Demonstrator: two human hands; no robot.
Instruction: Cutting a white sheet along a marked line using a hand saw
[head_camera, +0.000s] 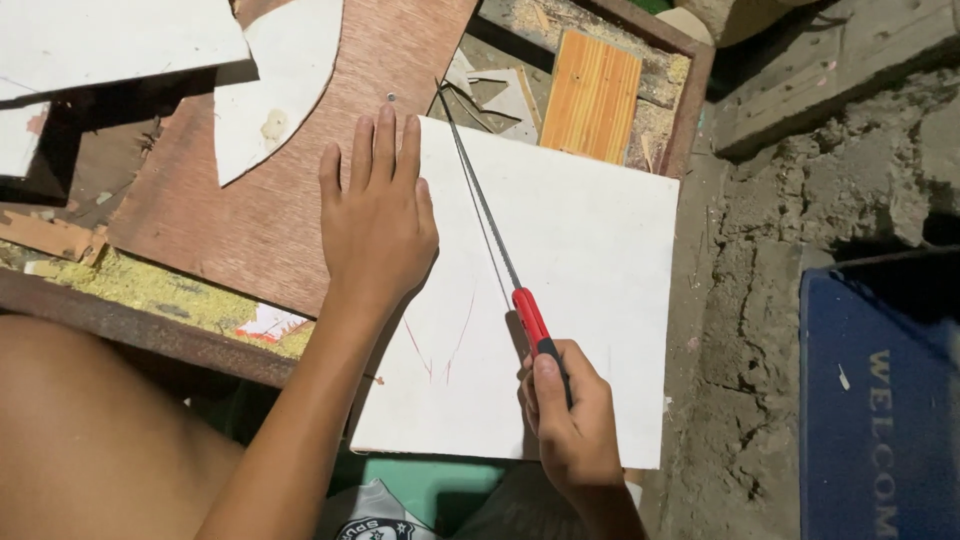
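The right hand (570, 420) is clamping its grip on the red-handled thin-bladed saw (500, 250) crossing the white flat board (560, 300), best kept along the pencilled lines, while the flat, open left hand (375, 220) is pinning the board's edge.

A rough home woodworking corner is being shown: sawdust (150, 285) is lying on a rusty-framed bench (130, 325), plywood offcuts (280, 80) are scattered far left, crumbling masonry (800, 200) right.
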